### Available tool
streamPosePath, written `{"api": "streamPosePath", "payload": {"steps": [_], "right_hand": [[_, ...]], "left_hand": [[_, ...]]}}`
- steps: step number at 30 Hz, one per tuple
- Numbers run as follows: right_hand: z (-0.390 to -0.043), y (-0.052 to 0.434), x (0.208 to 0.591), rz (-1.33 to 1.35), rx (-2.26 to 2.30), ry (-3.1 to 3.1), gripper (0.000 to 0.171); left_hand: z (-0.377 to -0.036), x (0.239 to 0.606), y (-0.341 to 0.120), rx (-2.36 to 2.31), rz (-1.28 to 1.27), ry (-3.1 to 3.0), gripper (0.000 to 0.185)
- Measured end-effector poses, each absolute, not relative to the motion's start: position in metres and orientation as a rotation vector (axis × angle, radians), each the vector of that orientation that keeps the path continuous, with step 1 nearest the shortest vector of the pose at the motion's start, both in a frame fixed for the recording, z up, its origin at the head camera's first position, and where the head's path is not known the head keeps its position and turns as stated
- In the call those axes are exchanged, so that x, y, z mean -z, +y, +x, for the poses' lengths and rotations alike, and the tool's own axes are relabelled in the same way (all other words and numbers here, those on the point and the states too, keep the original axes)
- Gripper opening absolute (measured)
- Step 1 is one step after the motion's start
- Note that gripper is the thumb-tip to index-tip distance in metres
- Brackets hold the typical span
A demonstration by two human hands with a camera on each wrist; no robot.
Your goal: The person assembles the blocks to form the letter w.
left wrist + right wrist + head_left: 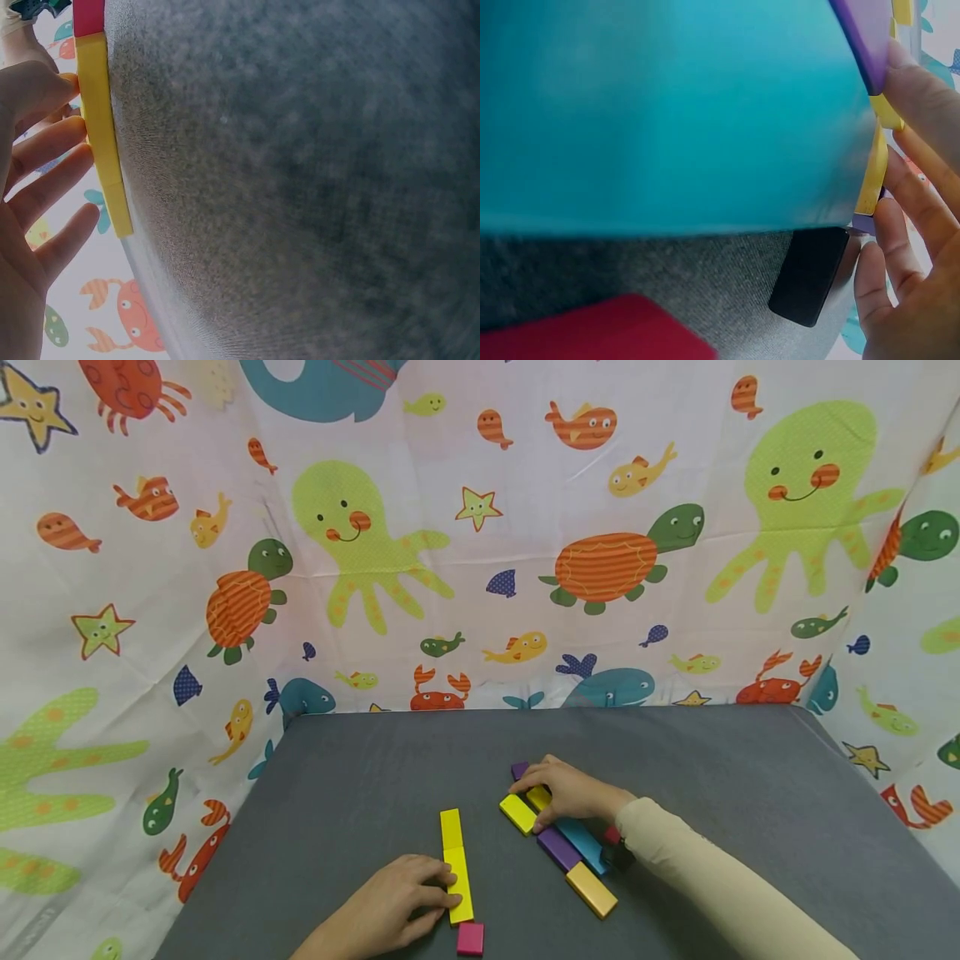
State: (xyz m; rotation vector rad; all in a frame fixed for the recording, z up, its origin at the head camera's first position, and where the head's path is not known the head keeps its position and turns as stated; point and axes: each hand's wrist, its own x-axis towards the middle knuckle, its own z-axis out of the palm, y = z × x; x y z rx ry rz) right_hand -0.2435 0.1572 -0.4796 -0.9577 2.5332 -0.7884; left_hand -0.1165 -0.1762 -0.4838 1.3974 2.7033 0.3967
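Note:
My left hand (pixel 401 897) lies along the left side of a long yellow block (pixel 459 885), its fingertips touching that edge. In the left wrist view the fingers are spread and fairly straight beside the yellow block (pixel 99 105). A shorter yellow block (pixel 451 828) continues the line above, and a pink-red block (pixel 471 938) sits at the lower end. My right hand (pixel 570 789) pinches another yellow block (pixel 517 814) between thumb and forefinger, by its ends. Under that hand lie a second yellow block (pixel 538 797), a purple block (pixel 558 848) and a blue block (pixel 583 843), partly hidden.
A gold block (pixel 592 890) lies below the purple one. Another purple block (pixel 519 770) shows beyond the right fingers. Near the right wrist is a red block (pixel 612 835); the right wrist view also shows a black block (pixel 810 277). A patterned curtain (pixel 480 552) borders the grey table (pixel 360 777).

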Motion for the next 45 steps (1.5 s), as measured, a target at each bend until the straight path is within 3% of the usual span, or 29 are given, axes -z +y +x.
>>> {"api": "streamPosePath", "payload": {"steps": [28, 45], "right_hand": [[-0.232, 0.147, 0.475, -0.834, 0.829, 2.609, 0.053], [-0.195, 0.121, 0.454, -0.833, 0.729, 2.781, 0.053]], "left_hand": [[-0.116, 0.485, -0.176, -0.412, 1.306, 2.668, 0.025], [-0.116, 0.485, -0.175, -0.4, 1.36, 2.712, 0.025]]}}
